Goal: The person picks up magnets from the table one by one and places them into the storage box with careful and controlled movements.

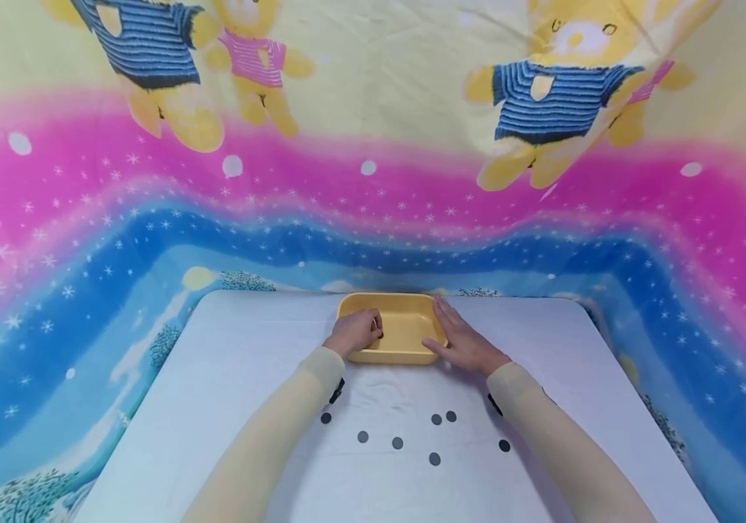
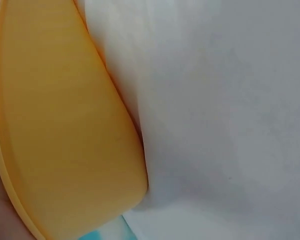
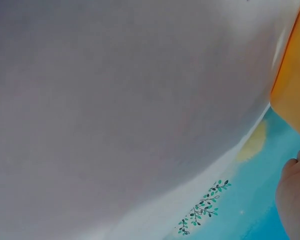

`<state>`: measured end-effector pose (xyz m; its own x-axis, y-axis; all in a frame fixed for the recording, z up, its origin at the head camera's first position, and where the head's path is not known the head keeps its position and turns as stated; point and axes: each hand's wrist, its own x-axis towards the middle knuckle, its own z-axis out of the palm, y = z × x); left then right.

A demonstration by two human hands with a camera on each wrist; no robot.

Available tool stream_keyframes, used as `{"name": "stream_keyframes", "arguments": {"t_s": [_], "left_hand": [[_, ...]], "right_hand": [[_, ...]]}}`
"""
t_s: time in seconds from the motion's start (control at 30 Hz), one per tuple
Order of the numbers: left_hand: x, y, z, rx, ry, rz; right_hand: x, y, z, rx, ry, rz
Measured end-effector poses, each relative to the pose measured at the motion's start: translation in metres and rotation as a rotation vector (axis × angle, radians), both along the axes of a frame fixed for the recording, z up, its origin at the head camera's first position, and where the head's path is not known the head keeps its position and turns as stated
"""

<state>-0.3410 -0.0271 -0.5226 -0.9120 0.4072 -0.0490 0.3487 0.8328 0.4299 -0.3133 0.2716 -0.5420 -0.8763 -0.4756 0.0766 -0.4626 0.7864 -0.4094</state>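
1. Head view: the yellow tray (image 1: 408, 334) sits around the middle of the frame, up against the far edge of the white table (image 1: 255, 407). The left hand (image 1: 354, 332) is over its left end, fingers curled in, with a dark disc (image 1: 381, 335) pinched at the tips, as far as I can make out (it's tiny). The right hand (image 1: 471, 347) has its fingers pretty straight along the tray's right end, thumb over the near rim, not gripping any disc.
   - My take on doing this well: let go low, near the tray floor, so the disc doesn't bounce or roll. Right hand should brace lightly; a hard shove could skid the tray on that cloth.
   - Seven loose discs (image 1: 397, 443) lie scattered across the lower middle, so I'd watch the sleeves don't drag them.
   - Room-wise, a backdrop (image 1: 379, 200) fills the upper frame: teddies, pink and blue bands, snowflakes. The white cover looks slightly wrinkled.

2. Left wrist view: tray's outer wall fills the left side, plain white cover on the right. Only some skin at the left edge, so can't tell the grip here.

3. Right wrist view: grey-looking tabletop over most of the frame, tray at upper right, knuckles at lower right, leafy print along the bottom. Fingertips are hidden.
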Motion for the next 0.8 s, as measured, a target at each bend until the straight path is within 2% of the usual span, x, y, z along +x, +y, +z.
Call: {"name": "stream_keyframes", "arguments": {"t_s": [0.33, 0.5, 0.63, 0.8], "left_hand": [[0.008, -0.008, 0.014, 0.086, -0.027, -0.008], [0.015, -0.019, 0.020, 0.082, 0.010, -0.005], [0.026, -0.029, 0.026, 0.080, 0.032, 0.005], [0.043, -0.040, 0.039, 0.089, 0.054, -0.003]], "right_hand": [[-0.001, 0.003, -0.002, 0.010, -0.009, -0.007], [0.000, 0.002, -0.001, 0.005, 0.007, 0.008], [0.001, 0.000, 0.000, 0.000, 0.012, 0.014], [-0.001, -0.001, 0.001, 0.005, 0.034, 0.010]]}}
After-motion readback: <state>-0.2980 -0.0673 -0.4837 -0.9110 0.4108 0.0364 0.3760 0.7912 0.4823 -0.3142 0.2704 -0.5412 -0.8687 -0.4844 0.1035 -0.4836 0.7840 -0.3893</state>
